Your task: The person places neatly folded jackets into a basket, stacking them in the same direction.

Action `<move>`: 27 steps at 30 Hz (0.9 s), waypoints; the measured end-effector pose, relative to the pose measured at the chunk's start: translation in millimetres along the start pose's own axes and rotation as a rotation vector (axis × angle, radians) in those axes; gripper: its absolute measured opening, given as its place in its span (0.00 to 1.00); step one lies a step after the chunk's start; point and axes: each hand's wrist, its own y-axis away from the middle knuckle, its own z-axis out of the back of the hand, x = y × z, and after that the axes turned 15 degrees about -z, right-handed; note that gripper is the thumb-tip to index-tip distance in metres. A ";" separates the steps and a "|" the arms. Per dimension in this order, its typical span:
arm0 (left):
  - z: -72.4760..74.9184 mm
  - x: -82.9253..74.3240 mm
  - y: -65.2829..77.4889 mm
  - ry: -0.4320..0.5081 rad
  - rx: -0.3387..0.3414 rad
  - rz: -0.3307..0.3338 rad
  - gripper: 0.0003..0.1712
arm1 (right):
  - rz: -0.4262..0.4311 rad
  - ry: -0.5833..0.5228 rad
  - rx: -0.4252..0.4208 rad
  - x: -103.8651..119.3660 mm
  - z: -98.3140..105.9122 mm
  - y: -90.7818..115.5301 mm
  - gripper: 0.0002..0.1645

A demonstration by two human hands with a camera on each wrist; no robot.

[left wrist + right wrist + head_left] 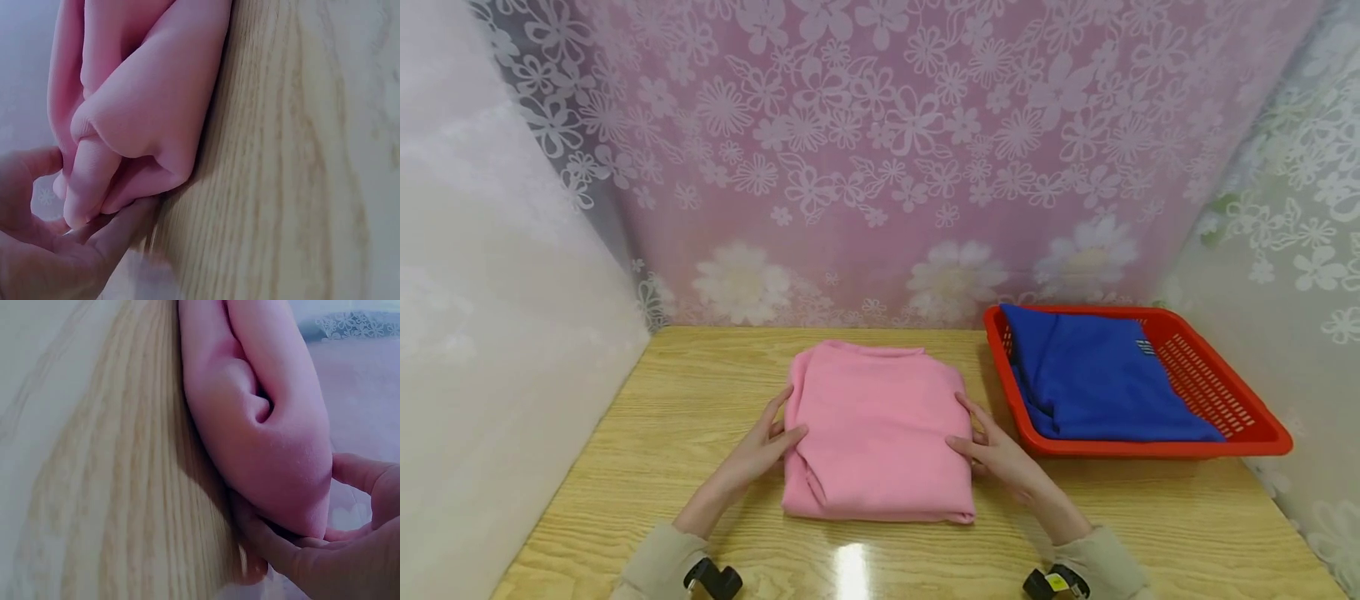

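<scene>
A pink garment (883, 433), folded into a thick, roughly square bundle, lies on the wooden table. My left hand (763, 450) grips its left side, thumb on top. On the opposite side my right hand (1000, 457) holds the edge the same way. In the left wrist view, the left fingers (122, 228) reach low under the folded layers of pink cloth (150, 100). The right wrist view shows the right fingers (265, 540) tucked beneath the rounded fold, between cloth and table. Those fingertips are hidden by the fabric.
To the right stands a red plastic basket (1157, 450) with slotted walls, its rim close to the right hand. A folded blue garment (1097, 379) lies in it. Flowered curtains (880, 167) hang behind the table (685, 400) and at both sides.
</scene>
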 end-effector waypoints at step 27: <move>2.0 -2.0 3.3 0.203 -0.003 -0.079 0.44 | 0.029 -0.199 0.048 2.1 -8.4 9.1 0.56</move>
